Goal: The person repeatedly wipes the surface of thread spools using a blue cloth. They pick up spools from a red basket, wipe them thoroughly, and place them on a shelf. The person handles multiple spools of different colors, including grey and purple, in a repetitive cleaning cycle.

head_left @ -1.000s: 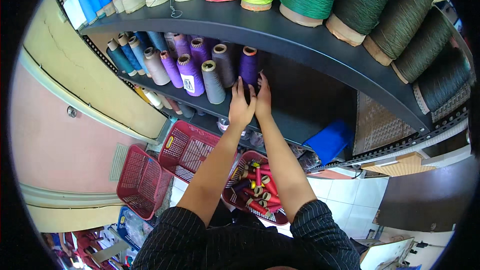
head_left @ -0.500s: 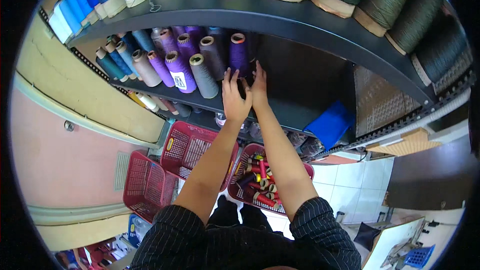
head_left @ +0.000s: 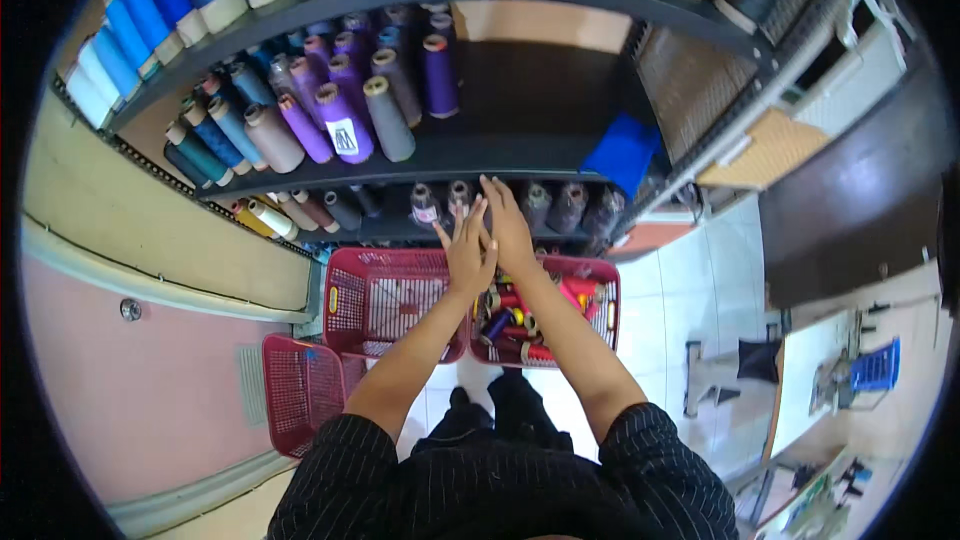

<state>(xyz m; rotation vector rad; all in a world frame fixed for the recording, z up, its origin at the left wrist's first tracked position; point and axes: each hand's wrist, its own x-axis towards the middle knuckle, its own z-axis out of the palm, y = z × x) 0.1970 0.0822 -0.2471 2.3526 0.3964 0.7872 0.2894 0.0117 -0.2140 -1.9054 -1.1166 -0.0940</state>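
Both of my hands hang in front of the shelf edge, over the far side of the red baskets. My left hand (head_left: 467, 255) is open with its fingers spread and holds nothing. Close against it, my right hand (head_left: 508, 230) has its fingers stretched out, with nothing in it; the two overlap or touch. Beyond them, a dark purple thread cone (head_left: 440, 80) stands upright at the right end of a group of cones on the middle shelf (head_left: 530, 145). Nearby stand a grey thread cone (head_left: 390, 122) and a purple cone with a white label (head_left: 343, 125).
Below my hands, a red basket (head_left: 610, 325) holds several red, yellow and purple spools. Left of it are a second red basket (head_left: 335, 325) and a third (head_left: 285, 410). A blue cloth (head_left: 622, 152) hangs over the shelf edge. Wrapped cones (head_left: 572, 208) line the lower shelf.
My hands have come away from the dark purple cone, which stays on the shelf, and drawn back toward me. The view has shifted, showing more of the baskets and the shelf's depth.
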